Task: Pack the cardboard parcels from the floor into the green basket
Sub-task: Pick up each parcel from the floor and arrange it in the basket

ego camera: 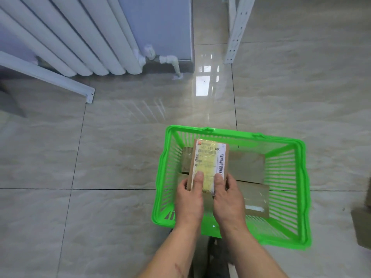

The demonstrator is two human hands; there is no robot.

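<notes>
Both the left hand (188, 197) and right hand (226, 195) grip the labelled brown cardboard parcel (208, 161) at its near end, so I judge it best lowered flat onto the parcels lying inside the green slatted plastic basket (301, 177) before the fingers (198, 178) let go.

Floor (120, 157): glossy beige tiles with dark joints, under you.
On it: your green basket (301, 177); a white rack foot (89, 97) far left; a brown box (363, 227) at right edge.

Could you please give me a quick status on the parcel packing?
Left hand and right hand both grip labelled parcel over green basket. Parcels already inside. Nothing in the way.
</notes>
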